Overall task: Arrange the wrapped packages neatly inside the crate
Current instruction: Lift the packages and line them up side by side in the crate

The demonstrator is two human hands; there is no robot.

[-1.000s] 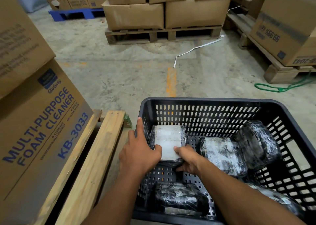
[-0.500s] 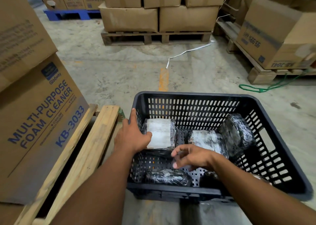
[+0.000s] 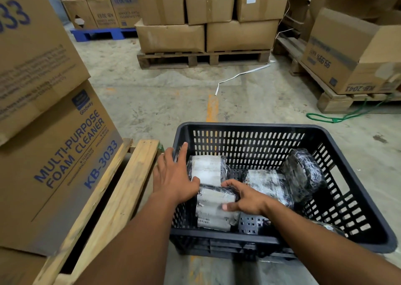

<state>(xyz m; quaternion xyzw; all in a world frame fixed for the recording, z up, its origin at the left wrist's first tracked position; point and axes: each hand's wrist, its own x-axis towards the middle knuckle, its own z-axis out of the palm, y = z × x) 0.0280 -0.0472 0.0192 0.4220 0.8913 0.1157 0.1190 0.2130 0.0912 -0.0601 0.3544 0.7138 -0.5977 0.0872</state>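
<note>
Two hands now work one package (image 3: 213,208) at the crate's (image 3: 249,126) near-left corner; half a second ago the right hand (image 3: 245,200) hovered empty. Its grip clasps that package's side, while the left hand (image 3: 173,176) lies flat, unclenched, alongside. Black film, white label, settling behind another labelled package (image 3: 207,168).
</note>
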